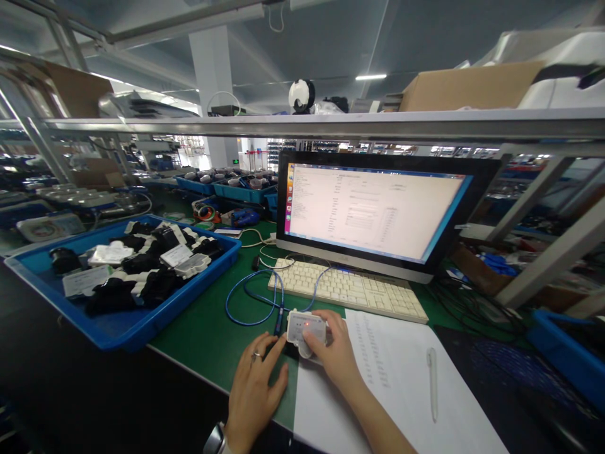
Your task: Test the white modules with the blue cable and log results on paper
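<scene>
A small white plastic device (299,323) with a printed label and a glowing red light is gripped in my right hand (333,347), the thumb lying across its face. My left hand (258,384), wearing a ring and a wristwatch, is just left of it with fingers apart. Its fingertips reach the device's left edge, near the dark plug end of a blue cable (246,323). Whether they touch the plug, I cannot tell. Printed paper sheets (378,391) lie under and beside the right hand.
A blue tray (137,334) of black and white parts stands at the left. Behind the hands are a keyboard (350,289) and a lit monitor (368,214). A white pen (432,384) rests on the paper. A shelf (302,126) runs overhead; another blue bin (567,359) is at right.
</scene>
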{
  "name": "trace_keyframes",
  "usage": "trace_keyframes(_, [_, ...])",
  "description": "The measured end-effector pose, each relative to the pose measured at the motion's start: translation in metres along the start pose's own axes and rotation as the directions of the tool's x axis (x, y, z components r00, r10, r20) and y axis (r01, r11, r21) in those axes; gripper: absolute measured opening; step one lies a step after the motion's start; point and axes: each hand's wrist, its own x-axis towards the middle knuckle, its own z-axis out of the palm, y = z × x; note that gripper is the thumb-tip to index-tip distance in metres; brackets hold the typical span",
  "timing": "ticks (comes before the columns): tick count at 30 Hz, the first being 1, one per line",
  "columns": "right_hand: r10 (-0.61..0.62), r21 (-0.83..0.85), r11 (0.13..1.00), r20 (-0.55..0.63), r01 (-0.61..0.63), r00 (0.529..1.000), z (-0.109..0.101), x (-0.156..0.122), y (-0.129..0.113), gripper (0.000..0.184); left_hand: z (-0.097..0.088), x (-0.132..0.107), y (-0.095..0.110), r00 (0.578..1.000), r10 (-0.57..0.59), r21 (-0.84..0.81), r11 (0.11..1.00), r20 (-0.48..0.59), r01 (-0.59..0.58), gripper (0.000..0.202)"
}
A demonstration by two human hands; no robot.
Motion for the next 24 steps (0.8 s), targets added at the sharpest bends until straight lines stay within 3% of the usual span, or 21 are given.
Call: trace_keyframes(24, [-0.034, -0.025, 0.999, -0.023, 0.034, 0.999, 0.0011, 0.0001, 0.0019, 0.026, 0.002, -0.0017, -0.002, 1.0, -0.006, 0.007, 1.0, 0.03, 0.006, 0.046])
